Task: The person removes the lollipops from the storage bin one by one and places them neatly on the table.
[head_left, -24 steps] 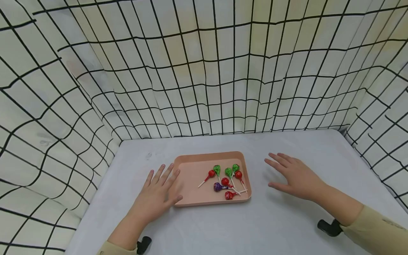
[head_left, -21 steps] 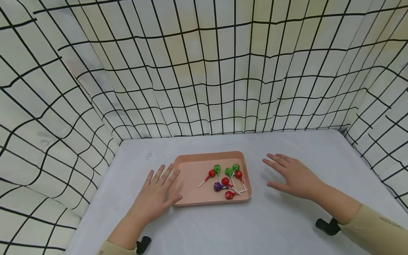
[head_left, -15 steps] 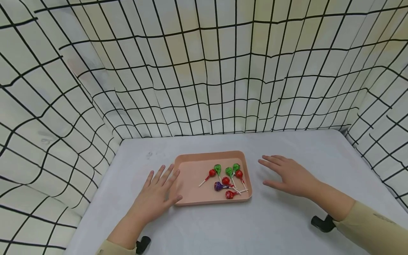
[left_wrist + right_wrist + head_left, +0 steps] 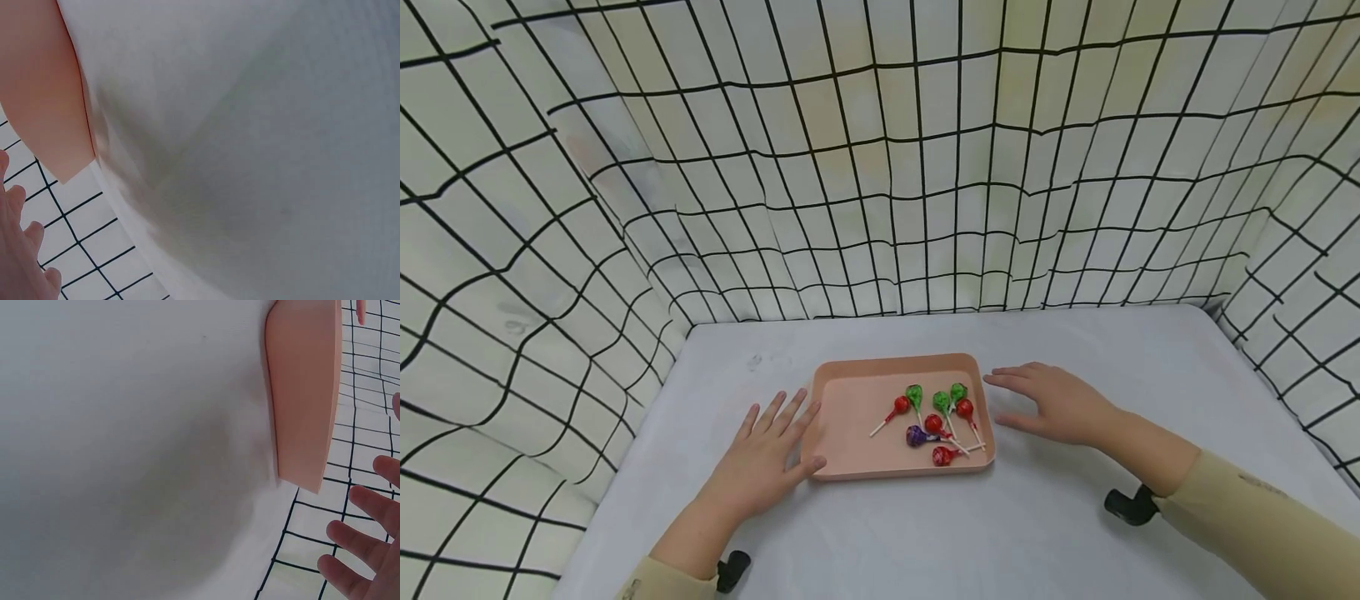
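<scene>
A shallow peach tray (image 4: 857,417) lies on the white table, with several wrapped lollipops grouped in its right half. Among them are a purple lollipop (image 4: 916,436), a green lollipop (image 4: 913,393) and a red lollipop (image 4: 942,456). My left hand (image 4: 760,467) is spread at the tray's left end, fingers straight and overlapping its edge in the head view; whether it touches cannot be told. Just off the right rim, my right hand (image 4: 1060,404) hovers with fingers extended toward the tray, holding nothing. In the right wrist view its fingers (image 4: 362,544) are apart from the tray's wall (image 4: 303,387).
Walls of white cloth with a black grid (image 4: 925,167) enclose the table (image 4: 895,542) at the back and both sides. A black wrist camera (image 4: 1131,506) sits under the right sleeve, and another black camera (image 4: 733,571) by the left.
My right hand has moved left, from well beside the tray to close by its right rim. The left hand stays nearly in place. The lollipops lie as before.
</scene>
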Demonstrator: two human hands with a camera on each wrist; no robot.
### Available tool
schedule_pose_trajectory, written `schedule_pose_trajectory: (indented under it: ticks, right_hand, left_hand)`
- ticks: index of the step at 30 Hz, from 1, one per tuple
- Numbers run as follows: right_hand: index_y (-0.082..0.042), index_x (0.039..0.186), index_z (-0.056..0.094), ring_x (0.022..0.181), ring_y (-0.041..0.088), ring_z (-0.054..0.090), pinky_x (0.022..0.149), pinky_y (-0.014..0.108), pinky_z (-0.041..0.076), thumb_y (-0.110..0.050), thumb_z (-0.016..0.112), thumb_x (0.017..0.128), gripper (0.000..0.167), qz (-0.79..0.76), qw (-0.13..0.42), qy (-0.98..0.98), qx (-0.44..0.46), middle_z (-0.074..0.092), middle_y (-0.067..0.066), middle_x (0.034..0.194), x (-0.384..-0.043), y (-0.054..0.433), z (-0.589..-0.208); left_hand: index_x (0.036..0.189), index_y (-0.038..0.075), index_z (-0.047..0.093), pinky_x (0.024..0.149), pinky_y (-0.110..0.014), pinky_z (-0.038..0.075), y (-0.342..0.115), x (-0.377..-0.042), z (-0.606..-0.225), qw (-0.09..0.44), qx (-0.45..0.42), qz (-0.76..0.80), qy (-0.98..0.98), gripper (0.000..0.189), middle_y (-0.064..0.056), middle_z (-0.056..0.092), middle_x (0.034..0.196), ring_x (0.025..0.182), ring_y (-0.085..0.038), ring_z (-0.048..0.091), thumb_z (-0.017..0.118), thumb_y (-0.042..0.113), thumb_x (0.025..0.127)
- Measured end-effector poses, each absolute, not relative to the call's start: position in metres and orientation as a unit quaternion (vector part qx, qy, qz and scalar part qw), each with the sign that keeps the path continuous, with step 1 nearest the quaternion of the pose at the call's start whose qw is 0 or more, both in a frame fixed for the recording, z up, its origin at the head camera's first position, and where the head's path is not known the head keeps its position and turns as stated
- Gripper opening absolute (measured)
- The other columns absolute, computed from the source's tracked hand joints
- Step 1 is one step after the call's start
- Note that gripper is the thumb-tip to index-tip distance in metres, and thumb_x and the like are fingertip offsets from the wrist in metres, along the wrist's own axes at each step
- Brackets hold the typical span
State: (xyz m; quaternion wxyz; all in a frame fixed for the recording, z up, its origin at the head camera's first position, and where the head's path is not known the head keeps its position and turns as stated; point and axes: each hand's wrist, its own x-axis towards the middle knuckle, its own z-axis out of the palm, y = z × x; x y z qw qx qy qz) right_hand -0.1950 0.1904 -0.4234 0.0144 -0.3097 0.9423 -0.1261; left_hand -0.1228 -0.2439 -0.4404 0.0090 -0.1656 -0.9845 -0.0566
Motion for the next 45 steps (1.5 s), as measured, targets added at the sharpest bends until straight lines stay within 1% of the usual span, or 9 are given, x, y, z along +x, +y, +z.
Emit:
schedule_pose_trajectory:
  ticks: [7, 14, 22, 25, 29, 32, 36, 41, 45]
  right_hand:
    - [-0.024, 0.139, 0.06, 0.126, 0.026, 0.055, 0.101, 0.053, 0.048, -0.051, 0.067, 0.091, 0.056, -0.12, 0.037, 0.939, -0.32, 0.061, -0.001, 0.137, -0.206, 0.179, -0.416]
    - [-0.023, 0.131, 0.066, 0.118, 0.022, 0.059, 0.097, 0.048, 0.051, -0.04, 0.071, 0.092, 0.043, -0.118, 0.059, 0.925, -0.357, 0.066, -0.004, 0.128, -0.219, 0.17, -0.407]
    - [-0.025, 0.127, 0.07, 0.111, 0.017, 0.06, 0.094, 0.041, 0.053, -0.033, 0.072, 0.092, 0.036, -0.107, 0.127, 0.912, -0.375, 0.069, -0.005, 0.118, -0.24, 0.152, -0.398]
    - [-0.025, 0.125, 0.071, 0.104, 0.018, 0.06, 0.088, 0.037, 0.053, -0.03, 0.073, 0.092, 0.033, -0.104, 0.146, 0.907, -0.382, 0.069, -0.006, 0.112, -0.247, 0.145, -0.395]
    - [-0.026, 0.123, 0.073, 0.095, 0.019, 0.059, 0.077, 0.031, 0.052, -0.032, 0.074, 0.091, 0.033, -0.101, 0.166, 0.903, -0.383, 0.068, -0.007, 0.103, -0.253, 0.136, -0.395]
    - [-0.029, 0.122, 0.073, 0.09, 0.015, 0.056, 0.074, 0.028, 0.05, -0.033, 0.075, 0.09, 0.032, -0.093, 0.179, 0.902, -0.383, 0.067, -0.009, 0.101, -0.257, 0.128, -0.397]
    - [-0.032, 0.121, 0.073, 0.089, 0.009, 0.053, 0.077, 0.028, 0.049, -0.034, 0.074, 0.09, 0.031, -0.073, 0.181, 0.899, -0.392, 0.068, -0.012, 0.105, -0.262, 0.12, -0.402]
    - [-0.033, 0.12, 0.074, 0.091, 0.009, 0.054, 0.082, 0.03, 0.05, -0.035, 0.073, 0.091, 0.03, -0.059, 0.185, 0.895, -0.402, 0.069, -0.013, 0.107, -0.266, 0.113, -0.405]
    - [-0.031, 0.119, 0.074, 0.088, 0.01, 0.053, 0.078, 0.029, 0.049, -0.033, 0.074, 0.091, 0.028, -0.052, 0.191, 0.895, -0.399, 0.069, -0.012, 0.105, -0.268, 0.109, -0.404]
  left_hand:
    - [0.157, 0.02, 0.032, 0.12, -0.059, 0.007, -0.244, -0.121, -0.441, -0.005, -0.161, -0.053, -0.985, 0.08, -0.004, 0.022, 0.164, 0.15, -0.034, 0.017, 0.056, 0.062, 0.093]
    - [0.156, 0.02, 0.033, 0.119, -0.06, 0.011, -0.246, -0.119, -0.442, -0.009, -0.164, -0.05, -0.985, 0.079, -0.005, 0.023, 0.164, 0.15, -0.034, 0.018, 0.057, 0.061, 0.093]
    - [0.156, 0.02, 0.033, 0.119, -0.061, 0.01, -0.245, -0.117, -0.442, -0.034, -0.155, -0.055, -0.986, 0.08, -0.006, 0.023, 0.164, 0.15, -0.035, 0.018, 0.055, 0.063, 0.093]
    - [0.156, 0.019, 0.035, 0.118, -0.061, 0.011, -0.244, -0.116, -0.441, -0.039, -0.154, -0.057, -0.986, 0.08, -0.007, 0.024, 0.163, 0.149, -0.036, 0.018, 0.055, 0.063, 0.092]
    - [0.156, 0.019, 0.035, 0.118, -0.061, 0.012, -0.244, -0.115, -0.441, -0.042, -0.155, -0.056, -0.986, 0.08, -0.007, 0.024, 0.163, 0.149, -0.036, 0.019, 0.054, 0.064, 0.092]
    - [0.156, 0.02, 0.034, 0.119, -0.06, 0.012, -0.244, -0.115, -0.44, -0.045, -0.155, -0.051, -0.986, 0.08, -0.007, 0.023, 0.164, 0.15, -0.036, 0.018, 0.052, 0.065, 0.093]
    - [0.156, 0.02, 0.033, 0.119, -0.06, 0.012, -0.245, -0.115, -0.441, -0.046, -0.158, -0.047, -0.985, 0.08, -0.006, 0.023, 0.164, 0.15, -0.035, 0.018, 0.051, 0.065, 0.093]
    - [0.157, 0.021, 0.033, 0.119, -0.06, 0.011, -0.246, -0.115, -0.442, -0.048, -0.157, -0.049, -0.985, 0.079, -0.005, 0.022, 0.164, 0.15, -0.035, 0.018, 0.051, 0.066, 0.093]
    - [0.156, 0.021, 0.033, 0.119, -0.06, 0.01, -0.246, -0.115, -0.443, -0.049, -0.151, -0.052, -0.986, 0.079, -0.005, 0.022, 0.164, 0.15, -0.035, 0.017, 0.052, 0.065, 0.093]
